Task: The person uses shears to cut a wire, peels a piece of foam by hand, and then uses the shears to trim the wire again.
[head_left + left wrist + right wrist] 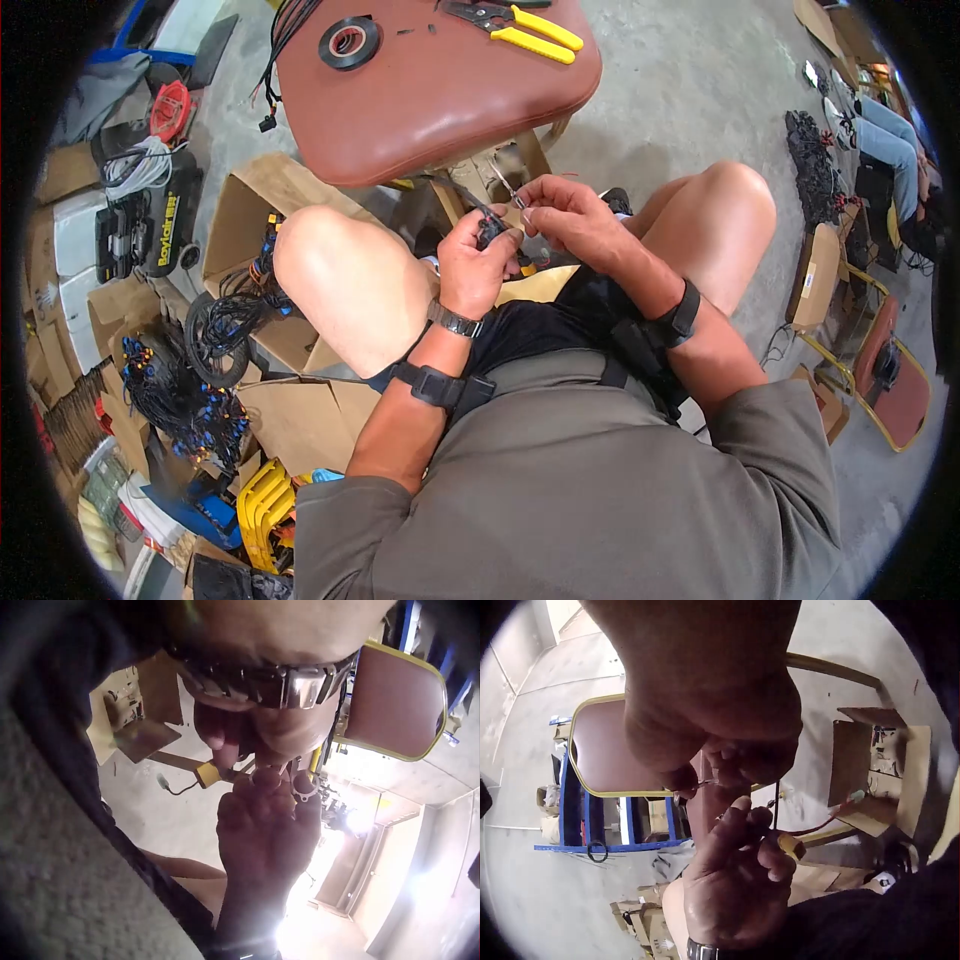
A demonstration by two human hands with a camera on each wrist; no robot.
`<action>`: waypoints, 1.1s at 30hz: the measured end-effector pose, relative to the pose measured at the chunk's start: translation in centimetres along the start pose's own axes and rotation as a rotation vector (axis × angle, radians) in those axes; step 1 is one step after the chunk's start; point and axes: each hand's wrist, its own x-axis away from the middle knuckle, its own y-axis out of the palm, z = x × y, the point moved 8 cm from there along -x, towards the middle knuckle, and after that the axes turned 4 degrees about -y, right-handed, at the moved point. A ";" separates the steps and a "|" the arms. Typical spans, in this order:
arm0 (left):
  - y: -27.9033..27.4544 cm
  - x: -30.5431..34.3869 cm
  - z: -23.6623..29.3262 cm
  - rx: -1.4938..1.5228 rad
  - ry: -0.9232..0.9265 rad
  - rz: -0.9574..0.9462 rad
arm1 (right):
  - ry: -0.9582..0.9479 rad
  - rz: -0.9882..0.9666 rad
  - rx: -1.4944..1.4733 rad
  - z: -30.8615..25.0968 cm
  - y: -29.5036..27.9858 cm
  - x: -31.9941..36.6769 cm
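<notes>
Between the knees, my left hand (475, 265) pinches a dark cable piece (490, 232) in its curled fingers. Close on its right, my right hand (572, 220) grips a thin, pointed metal tool (502, 182) that angles up and left; in the left wrist view, ring-shaped metal parts (305, 798) show at its fingertips. A yellow block (791, 845) hangs by the left hand in the right wrist view, with a red wire running to a small pale connector (857, 796). Fingers hide where tool and cable come together.
Ahead stands a red-brown padded seat (440, 100) bearing black tape (349, 43), yellow-handled pliers (530, 38) and dark cables (283, 50). Open cardboard boxes (285, 185) and cable bundles (180, 400) lie at left. Another chair (890, 375) is at far right.
</notes>
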 end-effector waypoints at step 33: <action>0.5 0.2 1.5 -0.109 0.032 -0.055 | -0.818 0.167 1.250 -14.3 1.2 -7.9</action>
